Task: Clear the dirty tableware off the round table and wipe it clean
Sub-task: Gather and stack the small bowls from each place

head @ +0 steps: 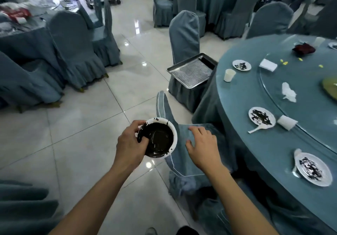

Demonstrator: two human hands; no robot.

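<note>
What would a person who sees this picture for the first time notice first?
First, the white bowl smeared with dark sauce, low in the centre: the left hand grips its rim, thumb inside. Beside it, the right hand rests on the blue chair back. At right, the round table carries dirty plates and a paper cup, with a metal tray on the chair beyond.

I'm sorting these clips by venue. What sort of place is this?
Most likely a restaurant banquet hall after a meal: several round tables draped in blue-grey cloth, matching fabric-covered chairs, a glass turntable, and smeared white plates left behind.
</note>
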